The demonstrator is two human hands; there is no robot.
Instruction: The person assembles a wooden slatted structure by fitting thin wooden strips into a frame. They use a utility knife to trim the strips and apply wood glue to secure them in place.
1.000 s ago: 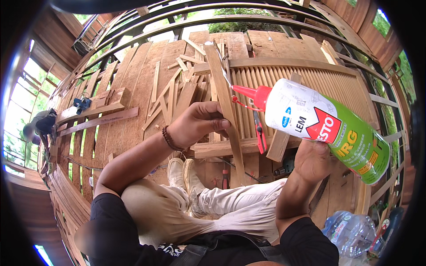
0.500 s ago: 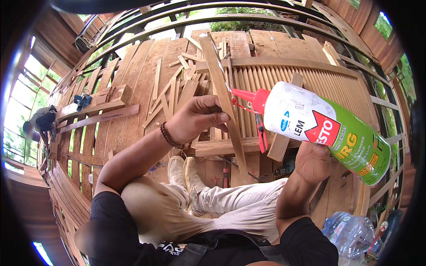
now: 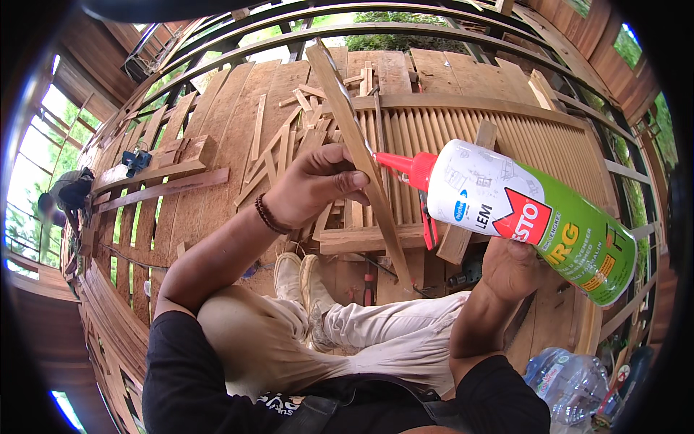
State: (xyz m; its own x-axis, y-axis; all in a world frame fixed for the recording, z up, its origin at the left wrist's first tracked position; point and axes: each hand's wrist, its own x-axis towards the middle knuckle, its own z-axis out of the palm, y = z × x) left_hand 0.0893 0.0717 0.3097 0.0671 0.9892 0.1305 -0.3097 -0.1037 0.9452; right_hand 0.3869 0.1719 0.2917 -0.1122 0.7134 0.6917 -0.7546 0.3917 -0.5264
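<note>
My left hand [image 3: 322, 181] is closed round a long wooden strip [image 3: 381, 213], thumb in front, holding it tilted with its upper end leaning left. White glue [image 3: 367, 134] shows along the strip's right edge, above the nozzle. In my right hand [image 3: 512, 269] is a white and green glue bottle [image 3: 463, 170] with a red cap, lying on its side in the air. Its red nozzle [image 3: 389, 160] points left, and the tip meets or almost meets the glued edge. Part of my right hand's fingers is hidden behind the bottle.
A slatted wooden panel [image 3: 463, 103] lies beyond the bottle, with loose wood offcuts [image 3: 275, 148] to its left. A red-handled tool [image 3: 428, 224], a screwdriver [image 3: 369, 289] and a drill [image 3: 466, 273] are nearby. Clear plastic bottles [image 3: 571, 383] stand lower right. Another person [image 3: 71, 194] crouches far left.
The strip's upper end has swung a little to the left and up. The nozzle tip has slid slightly down along its edge. Both hands keep their holds.
</note>
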